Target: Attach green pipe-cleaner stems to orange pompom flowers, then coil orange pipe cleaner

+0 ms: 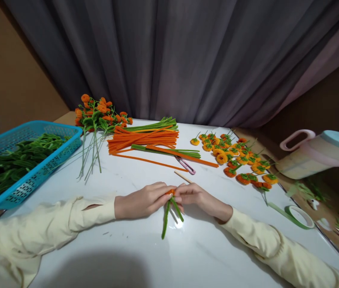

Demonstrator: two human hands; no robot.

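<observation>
Between my two hands, near the middle of the white table (211,256), is a small orange pipe-cleaner flower (171,192). Fuzzy green pipe cleaners (166,220) hang from it toward me. My left hand (150,200) pinches the flower from the left, its fingers partly covering the orange part. From the other side my right hand (198,199) closes its fingertips on the flower where the green strands meet it. Just beyond the hands lie a thin wooden stick (182,176) and a pink utility knife (186,165).
Orange pipe cleaners (142,140) and green ones (157,125) lie in piles ahead. A blue basket (37,176) of green leaves stands left, beside stemmed orange flowers (97,112). Flower heads (238,158), a green tape roll (300,217) and a tumbler (316,156) are at right.
</observation>
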